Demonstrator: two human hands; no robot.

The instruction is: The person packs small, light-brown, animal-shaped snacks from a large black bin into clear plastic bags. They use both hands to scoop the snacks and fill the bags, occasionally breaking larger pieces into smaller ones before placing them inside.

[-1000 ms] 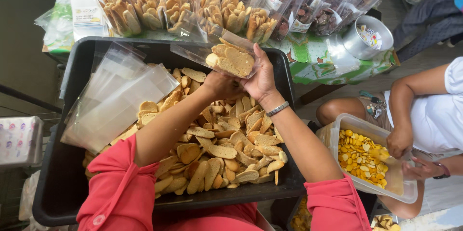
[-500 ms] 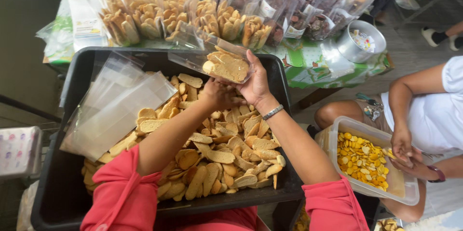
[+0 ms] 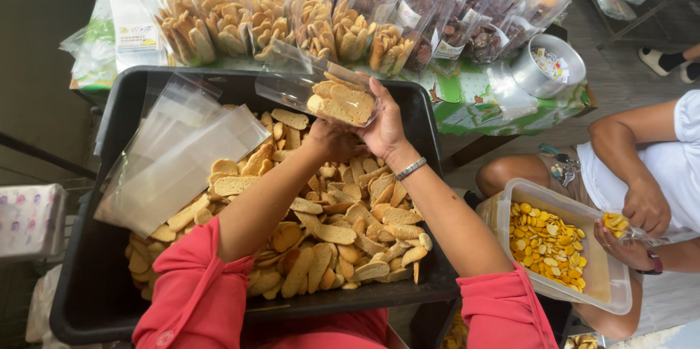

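head camera looks steeply down, close over the black tub (image 3: 109, 298).

Small snack-packing stall or home food business, black tub (image 3: 95, 276) of toasted bread slices (image 3: 343, 232) under the hands, rows of filled clear bags (image 3: 292, 24) beyond them (some holding darker snacks), empty bags (image 3: 175, 159) to their left.

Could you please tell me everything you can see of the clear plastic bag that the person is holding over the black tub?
The clear plastic bag is thin, glossy film, partly filled with pale golden toasted bread slices. It lies tilted, the open mouth up and left, the filled end at the right hand, which grips it. The left hand sits just below it. It hangs above the black plastic tub of loose slices.
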